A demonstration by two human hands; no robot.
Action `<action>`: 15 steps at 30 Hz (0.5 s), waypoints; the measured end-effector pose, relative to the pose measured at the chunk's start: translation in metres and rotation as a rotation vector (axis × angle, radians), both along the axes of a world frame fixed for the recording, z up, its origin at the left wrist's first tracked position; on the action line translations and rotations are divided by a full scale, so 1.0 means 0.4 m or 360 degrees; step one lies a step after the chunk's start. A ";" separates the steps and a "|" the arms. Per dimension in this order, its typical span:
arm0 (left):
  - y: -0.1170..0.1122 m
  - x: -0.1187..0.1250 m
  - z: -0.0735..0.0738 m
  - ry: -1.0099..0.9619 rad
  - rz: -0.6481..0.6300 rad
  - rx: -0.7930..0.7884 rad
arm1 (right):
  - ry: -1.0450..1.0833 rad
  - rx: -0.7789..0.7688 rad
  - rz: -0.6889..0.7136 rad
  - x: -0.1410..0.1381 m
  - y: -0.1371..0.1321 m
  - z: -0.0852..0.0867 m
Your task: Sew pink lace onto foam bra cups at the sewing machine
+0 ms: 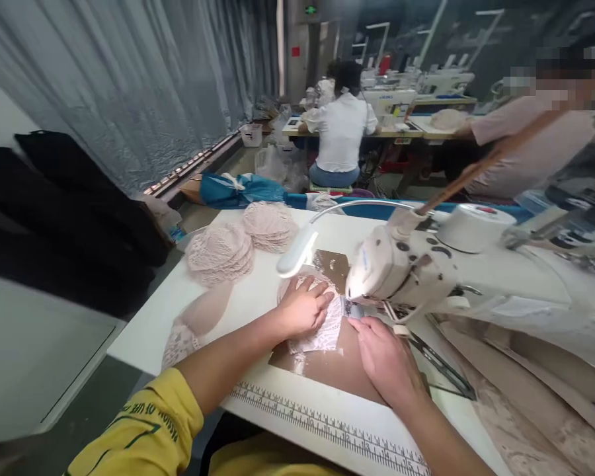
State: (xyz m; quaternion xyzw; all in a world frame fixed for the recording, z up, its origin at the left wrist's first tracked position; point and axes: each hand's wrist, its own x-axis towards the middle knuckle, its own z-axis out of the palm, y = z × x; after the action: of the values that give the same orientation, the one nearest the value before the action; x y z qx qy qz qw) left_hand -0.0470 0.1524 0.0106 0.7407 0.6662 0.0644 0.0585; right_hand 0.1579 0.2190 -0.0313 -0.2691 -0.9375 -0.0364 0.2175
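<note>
My left hand (305,307) lies on a pale pink lace piece (330,330), its fingers spread and pressing down on the fabric. The lace rests on a brown plate (322,370) under the bright lamp. My right hand (384,354) is beside the needle area of a white sewing machine (381,264). Its thumb and forefinger are closed at the lace's right edge, near the presser foot; what they pinch, if anything, is too small to make out. The machine head partly covers the needle.
Two stacks of lace pieces (221,254) (270,225) sit at the table's back left, with a loose piece (205,311) nearer me. A lamp (297,251) arches over the work. A ruler strip (322,423) runs along the front edge. Brown fabric (520,377) lies right. Two people work beyond.
</note>
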 end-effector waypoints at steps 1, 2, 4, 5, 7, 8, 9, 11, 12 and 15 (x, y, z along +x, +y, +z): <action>-0.023 -0.005 0.020 -0.0027 0.0018 -0.0074 | 0.0032 0.0024 0.0044 0.002 0.002 -0.001; -0.051 -0.015 0.039 -0.0074 0.0015 -0.0132 | 0.0071 0.0044 0.0083 0.005 0.006 -0.003; -0.128 -0.047 0.067 -0.0182 0.0048 -0.0116 | 0.0144 0.0039 0.0157 0.009 0.016 -0.012; -0.174 -0.070 0.073 -0.0223 0.0130 -0.0036 | 0.0146 0.0018 0.0173 0.011 0.021 -0.017; -0.276 -0.124 0.064 -0.0231 0.0547 0.0251 | 0.0155 -0.0035 0.0195 0.014 0.030 -0.028; -0.327 -0.154 0.052 -0.0238 0.0873 0.0404 | 0.0149 -0.0077 0.0197 0.016 0.033 -0.032; -0.375 -0.184 0.034 -0.0256 0.1174 0.0541 | 0.0145 -0.0132 0.0194 0.017 0.035 -0.034; -0.457 -0.232 -0.005 -0.0261 0.1428 0.0651 | 0.0130 -0.0287 0.0167 0.019 0.037 -0.031; -0.490 -0.246 -0.024 -0.0285 0.1479 0.0693 | 0.0135 -0.0389 0.0143 0.020 0.037 -0.025; -0.553 -0.245 -0.064 -0.0415 0.1471 0.0770 | 0.0252 -0.0785 0.0059 0.023 0.025 0.012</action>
State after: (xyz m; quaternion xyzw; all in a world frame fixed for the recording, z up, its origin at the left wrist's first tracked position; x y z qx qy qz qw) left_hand -0.1449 -0.0687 -0.0150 0.3484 0.8761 0.3266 -0.0662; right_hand 0.1672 0.2292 -0.0267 -0.2989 -0.9028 0.2186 0.2187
